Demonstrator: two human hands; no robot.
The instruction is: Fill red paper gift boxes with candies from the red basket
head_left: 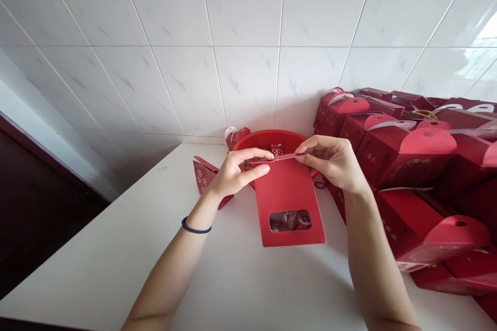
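Observation:
Between my hands hangs a flat-faced red gift box [286, 186] with a rounded window near its lower edge; patterned contents show dimly through the window. My left hand [243, 168] pinches the box's top edge at the left, thumb on the near face and fingers over the back. At the right end of the same edge, my right hand [330, 160] grips the folded strip between thumb and fingers. Behind the box stands a red plastic basin [256, 138], partly covered by the box and hands, with small patterned packets [277, 150] inside.
Many red gift boxes [407, 155] are piled along the right side, against the tiled wall [248, 77]. A smaller dark red folded carton [204, 173] stands left of the basin. The white table [155, 248] has its left edge beside a dark gap.

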